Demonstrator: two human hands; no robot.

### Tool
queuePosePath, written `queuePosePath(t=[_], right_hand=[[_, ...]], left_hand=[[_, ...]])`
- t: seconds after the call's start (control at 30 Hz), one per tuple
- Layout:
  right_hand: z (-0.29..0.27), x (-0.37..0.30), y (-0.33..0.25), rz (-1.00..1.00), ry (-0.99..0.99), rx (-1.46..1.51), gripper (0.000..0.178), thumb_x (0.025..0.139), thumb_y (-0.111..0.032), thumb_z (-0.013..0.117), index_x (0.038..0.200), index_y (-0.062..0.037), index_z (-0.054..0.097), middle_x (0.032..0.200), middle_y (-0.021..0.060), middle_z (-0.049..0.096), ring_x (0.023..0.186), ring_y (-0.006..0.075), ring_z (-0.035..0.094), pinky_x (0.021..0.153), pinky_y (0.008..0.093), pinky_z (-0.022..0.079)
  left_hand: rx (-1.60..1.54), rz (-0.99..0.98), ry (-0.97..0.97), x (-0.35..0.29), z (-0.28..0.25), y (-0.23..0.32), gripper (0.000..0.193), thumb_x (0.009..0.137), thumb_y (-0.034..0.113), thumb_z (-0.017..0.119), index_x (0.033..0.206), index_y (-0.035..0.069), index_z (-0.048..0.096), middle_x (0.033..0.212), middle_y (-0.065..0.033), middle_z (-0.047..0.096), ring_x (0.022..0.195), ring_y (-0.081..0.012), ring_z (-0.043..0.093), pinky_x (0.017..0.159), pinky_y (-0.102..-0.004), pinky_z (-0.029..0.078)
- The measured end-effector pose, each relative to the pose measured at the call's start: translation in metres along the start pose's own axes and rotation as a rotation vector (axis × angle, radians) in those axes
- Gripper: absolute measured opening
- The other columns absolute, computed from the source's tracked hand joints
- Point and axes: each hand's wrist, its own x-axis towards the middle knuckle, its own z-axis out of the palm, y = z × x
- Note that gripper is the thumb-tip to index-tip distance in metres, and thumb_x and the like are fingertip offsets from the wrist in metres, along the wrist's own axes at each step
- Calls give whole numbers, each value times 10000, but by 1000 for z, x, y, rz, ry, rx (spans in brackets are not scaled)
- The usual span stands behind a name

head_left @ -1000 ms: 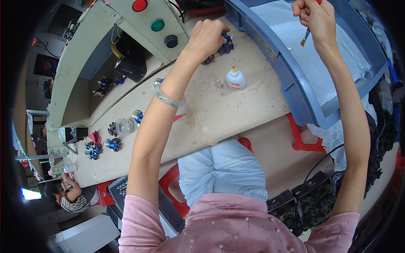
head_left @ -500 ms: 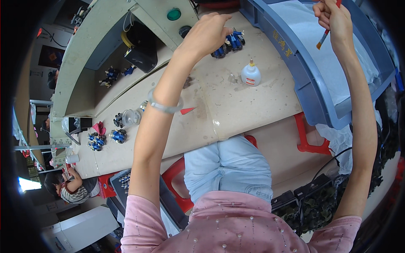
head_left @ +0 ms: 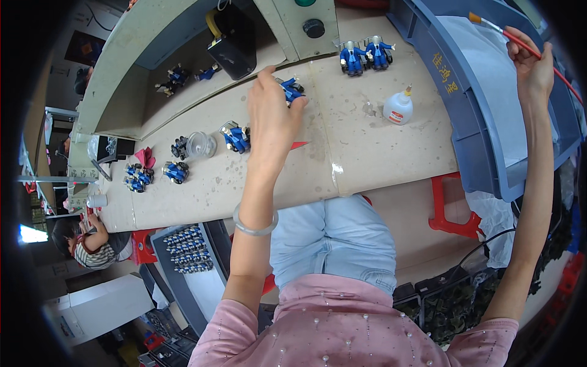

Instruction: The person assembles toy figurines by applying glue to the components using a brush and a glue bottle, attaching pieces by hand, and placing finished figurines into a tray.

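Observation:
My left hand is over the table, its thumb and fingers apart around a small blue-suited figure, which is partly hidden behind the hand. Whether they touch is unclear. Up at the right, my right hand grips a red-handled paintbrush, bristles pointing left, above the blue-grey tray. Two more blue figures on dark wheeled bases stand side by side at the back. Between them and the table's front edge is a white squeeze bottle with a yellowish tip. Left of my left hand sits another blue figure.
A clear round jar stands among more blue figures on the left, near a dark pink cloth. A black box occupies the shelf. Below left, a tray holds rows of figures. A co-worker sits far left.
My left hand has come back and left from the paired figures to a single figure. My right hand has turned the brush from bristles down to bristles left. The view has shifted.

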Motion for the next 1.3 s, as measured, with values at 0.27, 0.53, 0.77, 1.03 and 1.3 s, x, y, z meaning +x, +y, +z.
queuePosePath(t=[0.27,0.53,0.77,1.03,1.3], right_hand=[[4,0,-7,-12,25,-53,585,1017,-396,187,1237,-6,563,1017,90,657,888,96,568,822,206,460],[22,-97,-87,-424,150,-207,424,989,-277,413,1286,8,512,1277,142,551,960,99,581,737,166,453],[111,-231,-66,-386,-235,-125,424,916,-328,579,1021,83,584,893,198,612,638,158,595,464,210,456],[182,-264,-25,-242,-565,110,352,910,-272,601,918,80,593,806,184,641,674,204,638,567,258,509],[237,-280,-33,-378,-740,54,268,845,-211,687,849,51,628,736,143,664,634,212,645,586,277,509]], left_hand=[[19,-91,-131,9,11,-12,627,697,76,765,1213,-48,431,1171,-265,535,1064,-358,557,912,-389,452],[-779,-131,-67,-39,-51,3,585,738,-19,667,1213,-29,326,1099,-181,487,1044,-223,540,885,-314,456],[-1310,-210,-194,-134,-52,-24,641,741,-102,621,1290,38,321,1250,-92,392,1066,-151,503,897,-283,444],[-1383,-326,-119,-171,-66,-52,818,737,-80,639,1438,13,228,1278,-125,444,1142,-183,491,963,-313,418],[-1066,-295,-19,-193,-67,-68,734,738,-72,654,1385,8,316,1256,-132,484,1127,-180,519,977,-321,408]])
